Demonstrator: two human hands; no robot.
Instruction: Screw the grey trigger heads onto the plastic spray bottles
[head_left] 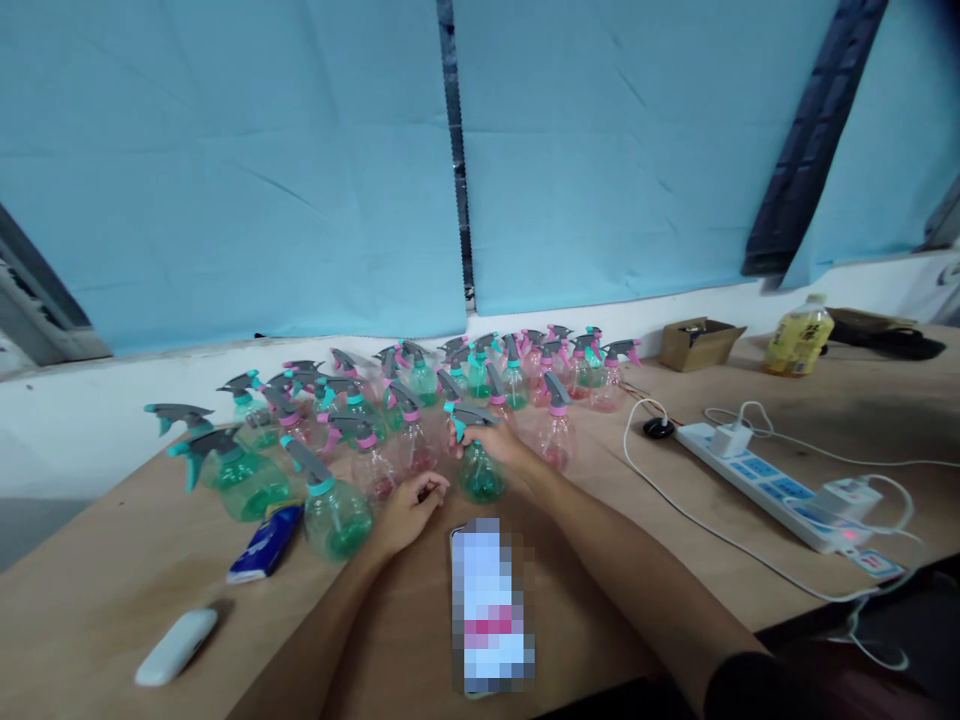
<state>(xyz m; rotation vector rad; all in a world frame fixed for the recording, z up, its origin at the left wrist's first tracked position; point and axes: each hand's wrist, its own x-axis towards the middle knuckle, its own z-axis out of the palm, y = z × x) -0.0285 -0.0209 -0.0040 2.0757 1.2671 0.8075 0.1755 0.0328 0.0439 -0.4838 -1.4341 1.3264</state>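
My right hand (501, 442) grips the neck of a green spray bottle (478, 470) with a grey and teal trigger head, standing upright on the wooden table (675, 540). Resting on the table just to its left, my left hand (411, 508) has its fingers curled loosely and holds nothing I can see. Several more green and pink spray bottles (420, 400) stand crowded behind and to the left. A phone (491, 605) lies flat between my forearms.
A blue packet (266, 543) and a white oblong device (176, 646) lie at the near left. A white power strip (780, 490) with plugs and cables runs along the right. A small cardboard box (700, 343) and a yellow drink bottle (799, 338) stand far right.
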